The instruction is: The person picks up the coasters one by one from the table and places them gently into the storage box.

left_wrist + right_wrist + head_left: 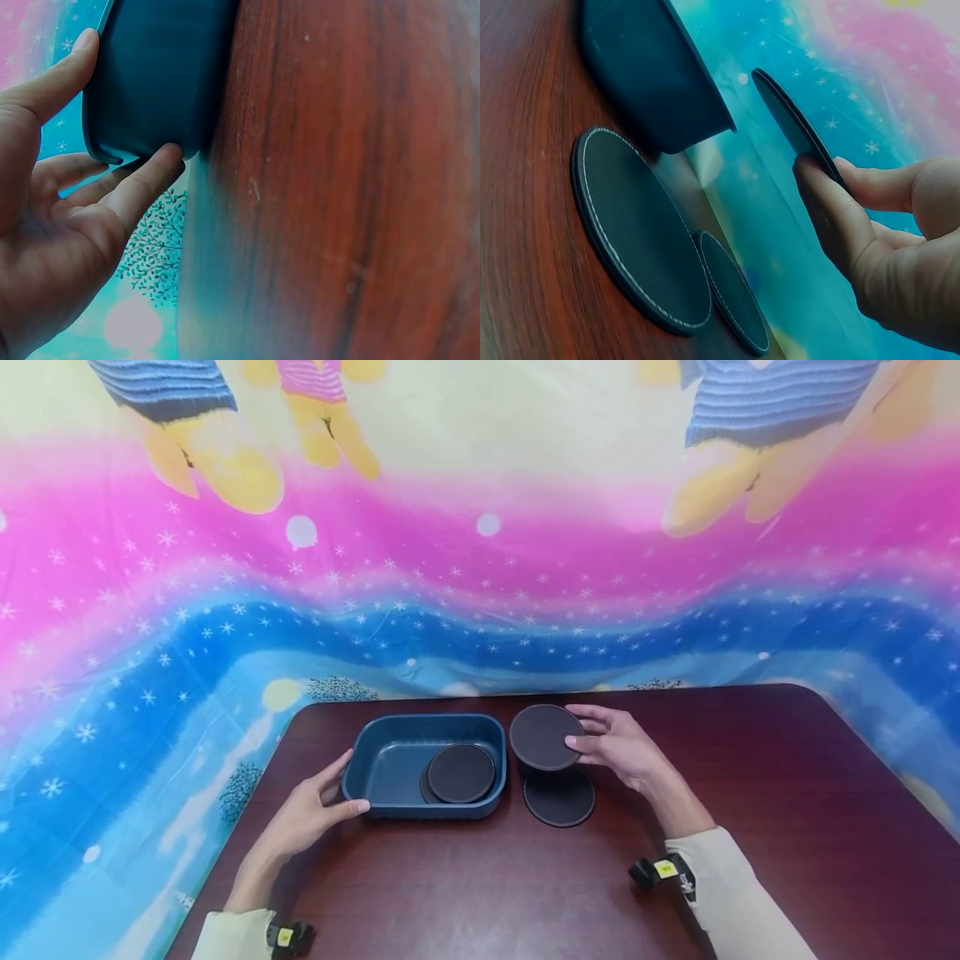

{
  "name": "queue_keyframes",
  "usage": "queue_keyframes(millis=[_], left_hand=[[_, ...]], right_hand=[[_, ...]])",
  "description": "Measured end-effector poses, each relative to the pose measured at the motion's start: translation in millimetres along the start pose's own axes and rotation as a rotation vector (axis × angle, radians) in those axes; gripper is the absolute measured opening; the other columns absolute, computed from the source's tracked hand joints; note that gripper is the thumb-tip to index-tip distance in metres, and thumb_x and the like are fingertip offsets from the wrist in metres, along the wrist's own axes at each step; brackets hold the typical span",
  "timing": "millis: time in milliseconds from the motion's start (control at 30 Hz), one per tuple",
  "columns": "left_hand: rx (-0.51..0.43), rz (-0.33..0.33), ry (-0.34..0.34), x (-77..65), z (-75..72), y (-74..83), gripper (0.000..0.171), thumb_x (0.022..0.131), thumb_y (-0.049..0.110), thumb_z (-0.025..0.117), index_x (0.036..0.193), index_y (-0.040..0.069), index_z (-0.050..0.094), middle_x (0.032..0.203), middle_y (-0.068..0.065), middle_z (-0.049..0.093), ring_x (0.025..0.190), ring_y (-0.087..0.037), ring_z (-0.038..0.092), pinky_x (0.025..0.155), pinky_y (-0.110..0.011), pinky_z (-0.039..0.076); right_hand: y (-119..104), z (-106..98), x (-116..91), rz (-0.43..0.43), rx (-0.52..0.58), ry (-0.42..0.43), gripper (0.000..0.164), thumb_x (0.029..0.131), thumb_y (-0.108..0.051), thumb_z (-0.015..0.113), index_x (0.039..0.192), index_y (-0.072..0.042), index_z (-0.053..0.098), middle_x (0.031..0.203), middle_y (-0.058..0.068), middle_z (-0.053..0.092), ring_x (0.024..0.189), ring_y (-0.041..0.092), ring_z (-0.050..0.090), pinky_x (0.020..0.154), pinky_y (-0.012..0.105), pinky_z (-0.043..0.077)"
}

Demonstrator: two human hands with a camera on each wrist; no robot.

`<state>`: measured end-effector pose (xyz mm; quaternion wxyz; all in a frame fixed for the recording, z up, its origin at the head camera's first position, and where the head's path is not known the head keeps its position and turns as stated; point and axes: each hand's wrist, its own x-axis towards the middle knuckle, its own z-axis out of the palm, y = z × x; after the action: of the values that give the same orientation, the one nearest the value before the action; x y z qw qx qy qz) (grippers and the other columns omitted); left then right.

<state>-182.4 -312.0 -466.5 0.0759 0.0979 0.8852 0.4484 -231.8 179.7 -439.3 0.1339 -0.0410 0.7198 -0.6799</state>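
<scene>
A dark round coaster (pixel 545 737) is pinched at its right edge between the thumb and fingers of my right hand (pixel 618 747), raised above the table. In the right wrist view it appears edge-on, and two stitched coasters lie below: a near coaster (pixel 641 225) and a farther coaster (pixel 735 296). The held one partly covers them in the head view. My left hand (pixel 307 810) holds the left end of a dark blue rectangular container (pixel 423 812), thumb at its front corner and fingers along the end wall. Inside, at the right, a coaster (pixel 461 772) overlaps another.
The reddish-brown wooden table (pixel 465 885) has rounded far corners. Right behind its far edge hangs a colourful printed cloth (pixel 480 577) with snowflakes, which also runs down both sides.
</scene>
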Motion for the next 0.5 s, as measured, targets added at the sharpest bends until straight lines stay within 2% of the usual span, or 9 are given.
queue_keyframes(millis=[500], left_hand=[[-0.001,0.004,0.002,-0.6,0.4,-1.3,0.097,0.098,0.032,0.081,0.173,0.013,0.021,0.173,-0.025,0.034,0.149,-0.045,0.051,0.104,-0.049,0.06]], right_hand=[[1.0,26.4,8.0,0.001,0.035,-0.035,0.067,0.101,0.002,0.07,0.162,-0.001,0.043,0.151,0.034,0.055,0.094,0.011,0.078,0.085,0.03,0.066]])
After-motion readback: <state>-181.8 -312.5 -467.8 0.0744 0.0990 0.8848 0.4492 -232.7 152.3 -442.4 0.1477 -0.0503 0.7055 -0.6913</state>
